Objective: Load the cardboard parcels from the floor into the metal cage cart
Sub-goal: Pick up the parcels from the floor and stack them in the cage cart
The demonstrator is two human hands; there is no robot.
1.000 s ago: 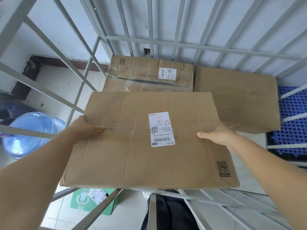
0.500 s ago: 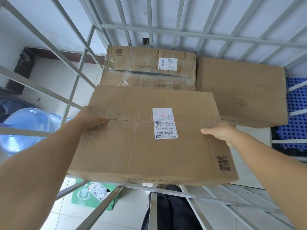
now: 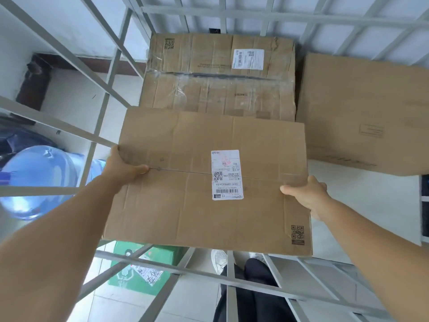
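I hold a flat brown cardboard parcel [image 3: 185, 182] with a white shipping label inside the grey metal cage cart [image 3: 232, 17], just past its near rail. My left hand [image 3: 123, 168] grips the parcel's left edge, thumb on top. My right hand [image 3: 306, 196] grips its right edge, thumb on top. Two more parcels lie deeper in the cart: a taped, creased box [image 3: 220, 75] behind the held one and a plain box [image 3: 364, 112] at the right. The held parcel's far edge overlaps the taped box.
A blue water jug [image 3: 37, 180] stands outside the cart's left bars. A green parcel [image 3: 141, 268] lies on the tiled floor below the near rail [image 3: 185, 270]. My legs and a white shoe [image 3: 219, 260] show through the bars. Light cart floor shows at the right.
The parcel has moved forward and down into the cart, closer to the taped box. Both hands keep the same grip on its side edges.
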